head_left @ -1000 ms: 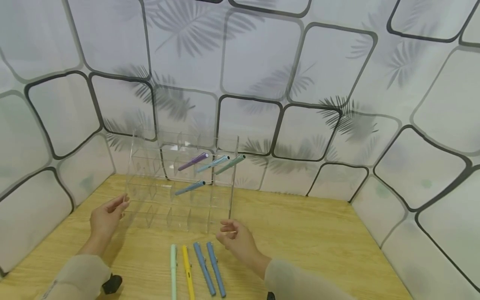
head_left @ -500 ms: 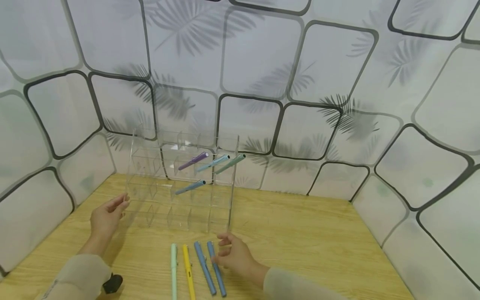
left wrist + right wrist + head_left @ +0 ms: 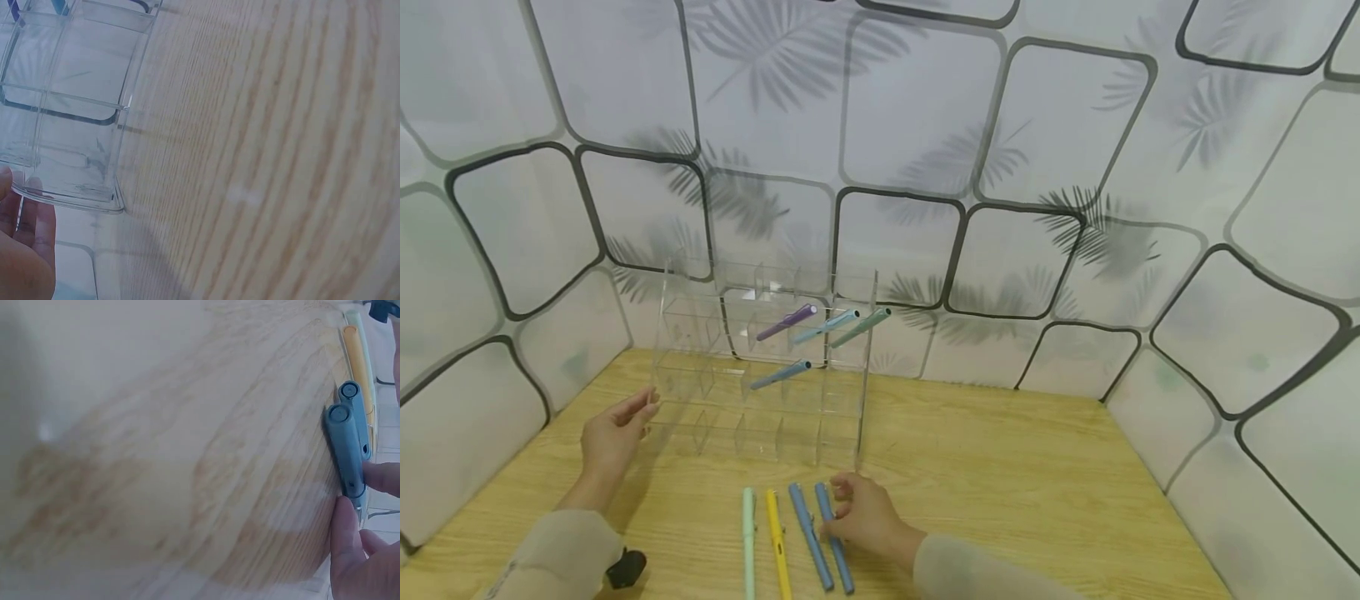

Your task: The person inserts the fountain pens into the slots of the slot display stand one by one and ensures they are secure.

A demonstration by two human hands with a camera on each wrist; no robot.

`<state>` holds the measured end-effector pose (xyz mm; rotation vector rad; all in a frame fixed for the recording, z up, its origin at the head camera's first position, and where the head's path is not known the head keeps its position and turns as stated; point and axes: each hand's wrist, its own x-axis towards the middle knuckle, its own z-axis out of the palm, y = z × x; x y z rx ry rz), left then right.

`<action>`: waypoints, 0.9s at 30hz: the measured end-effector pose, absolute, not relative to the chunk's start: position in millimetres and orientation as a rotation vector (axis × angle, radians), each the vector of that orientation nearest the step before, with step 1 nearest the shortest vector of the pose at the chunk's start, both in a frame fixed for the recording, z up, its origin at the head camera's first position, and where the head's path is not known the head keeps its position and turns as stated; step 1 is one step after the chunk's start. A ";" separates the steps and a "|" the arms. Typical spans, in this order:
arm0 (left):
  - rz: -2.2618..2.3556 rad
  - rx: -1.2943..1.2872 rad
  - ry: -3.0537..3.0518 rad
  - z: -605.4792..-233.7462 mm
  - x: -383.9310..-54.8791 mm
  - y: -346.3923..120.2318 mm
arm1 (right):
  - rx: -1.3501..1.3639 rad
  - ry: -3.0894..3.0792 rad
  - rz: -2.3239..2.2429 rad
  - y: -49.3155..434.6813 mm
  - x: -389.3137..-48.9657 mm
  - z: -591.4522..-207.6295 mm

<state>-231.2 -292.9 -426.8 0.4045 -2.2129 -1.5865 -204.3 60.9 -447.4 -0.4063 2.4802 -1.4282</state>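
Observation:
A clear acrylic pen rack (image 3: 863, 379) with stepped compartments stands at the back left of the wooden table. My left hand (image 3: 613, 437) pinches its left side edge; in the left wrist view the fingers lie around the rack's clear corner (image 3: 75, 203). Two blue pens lie side by side in front of the rack. My right hand (image 3: 868, 512) pinches the right-hand blue pen (image 3: 844, 571), thumb on one side and forefinger on the other in the right wrist view. The second blue pen (image 3: 811, 537) lies just left of it.
Further left lie a yellow pen (image 3: 778, 546) and a mint-green pen (image 3: 748, 533). Purple (image 3: 786, 322), light blue (image 3: 826, 327), green (image 3: 861, 328) and blue (image 3: 780, 375) pens rest slanted in the rack. A patterned curtain (image 3: 910, 117) encloses the table's back and sides.
My right hand has moved from beside the rack's lower right corner down and slightly left onto the right-hand blue pen. The left hand has stayed on the rack's edge.

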 end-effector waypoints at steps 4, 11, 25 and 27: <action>-1.582 0.392 -2.205 -427.0 -231.4 -293.2 | -0.444 2.527 -1.374 58.7 -205.8 -445.7; -1.569 0.432 -2.227 -426.5 -232.0 -293.0 | -0.413 2.523 -1.276 56.5 -212.5 -444.2; -1.570 0.451 -2.233 -426.1 -231.8 -291.9 | -0.335 1.788 -1.574 78.4 -233.2 -419.9; -1.576 0.444 -2.224 -426.5 -231.7 -292.2 | -0.355 1.714 -1.614 81.0 -236.9 -418.3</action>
